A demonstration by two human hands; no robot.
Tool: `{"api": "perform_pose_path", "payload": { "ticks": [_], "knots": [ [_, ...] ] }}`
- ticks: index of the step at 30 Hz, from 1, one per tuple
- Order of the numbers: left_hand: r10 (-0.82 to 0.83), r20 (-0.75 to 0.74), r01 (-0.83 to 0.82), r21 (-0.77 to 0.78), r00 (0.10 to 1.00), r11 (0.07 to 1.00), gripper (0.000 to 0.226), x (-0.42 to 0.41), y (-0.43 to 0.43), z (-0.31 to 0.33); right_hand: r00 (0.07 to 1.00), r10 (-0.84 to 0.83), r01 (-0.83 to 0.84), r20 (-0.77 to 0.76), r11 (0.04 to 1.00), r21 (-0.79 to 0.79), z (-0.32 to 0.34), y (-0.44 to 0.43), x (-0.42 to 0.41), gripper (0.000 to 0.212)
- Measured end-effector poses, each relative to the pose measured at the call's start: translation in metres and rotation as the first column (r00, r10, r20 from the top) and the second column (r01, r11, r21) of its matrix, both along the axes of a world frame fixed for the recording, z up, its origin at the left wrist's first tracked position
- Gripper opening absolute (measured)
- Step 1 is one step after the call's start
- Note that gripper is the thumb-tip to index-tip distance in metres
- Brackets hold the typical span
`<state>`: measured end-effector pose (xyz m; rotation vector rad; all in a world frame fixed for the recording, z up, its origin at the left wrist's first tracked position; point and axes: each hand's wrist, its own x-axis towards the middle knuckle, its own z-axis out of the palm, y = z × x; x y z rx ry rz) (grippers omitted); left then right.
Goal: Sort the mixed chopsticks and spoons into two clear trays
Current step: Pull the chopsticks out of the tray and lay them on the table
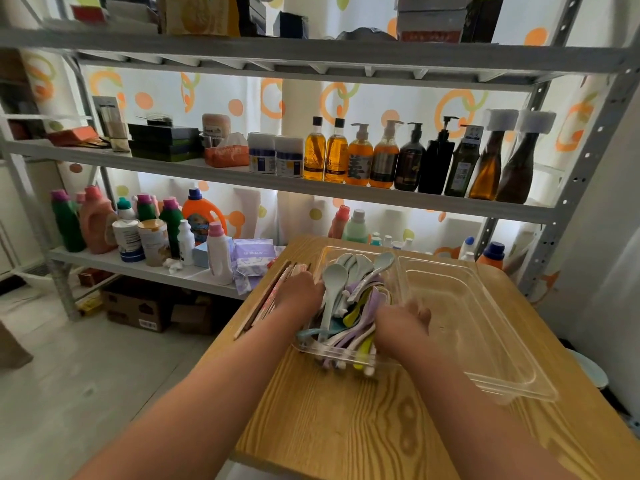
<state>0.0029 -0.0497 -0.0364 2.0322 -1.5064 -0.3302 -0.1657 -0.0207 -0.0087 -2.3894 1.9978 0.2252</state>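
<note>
Two clear, glossy plastic trays with rounded corners sit side by side on a yellow-brown wood-grain table (346, 427). The left clear tray (311, 348) holds a loose heap of smooth pastel spoons (334, 275) in pale green, lilac, white and yellow, with rounded bowls and slim handles lying every which way. The right clear tray (485, 341) touches it along one side. A bundle of thin, straight wooden and pinkish chopsticks (266, 299) lies on the table just left of the spoon tray.

The left hand (299, 294) rests at that tray's left rim, between the chopsticks and the spoons. Its fingers are tucked out of sight, so its grip cannot be told. The right hand (403, 322) sits over the spoons' right side, at the rim where the trays meet. Its fingers are blurred, so its grip is likewise unclear.

Behind the table, grey metal shelving (311, 188) carries amber and dark pump bottles (360, 157).
</note>
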Motion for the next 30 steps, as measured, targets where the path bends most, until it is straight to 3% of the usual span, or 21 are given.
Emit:
{"api": "perform_pose_path", "payload": {
  "ticks": [4,11,19,25,30],
  "knots": [
    [0.003,-0.016,-0.003,-0.012,1.000,1.000,0.042,-0.001,0.002,0.000,0.990,-0.072,0.071,0.125,0.997,0.010,-0.003,-0.001,-0.002,0.036],
    [0.000,-0.059,-0.002,-0.032,0.998,0.999,0.041,-0.002,0.007,0.000,0.996,-0.074,0.074,0.047,0.997,0.001,-0.001,0.003,0.006,0.034],
    [0.007,-0.083,-0.008,-0.018,0.997,1.000,0.040,-0.002,0.009,0.001,0.986,-0.096,0.092,0.137,0.995,0.040,0.004,0.012,0.004,0.044],
    [-0.004,-0.090,0.003,-0.006,0.996,1.000,0.041,-0.001,0.008,-0.001,0.991,-0.071,0.068,0.116,0.997,0.029,0.003,0.012,0.004,0.041],
    [-0.005,-0.107,0.004,-0.009,0.994,1.000,0.040,-0.001,0.008,-0.001,0.991,-0.047,0.046,0.127,0.999,0.014,-0.003,0.010,0.003,0.058]
  ]
}}
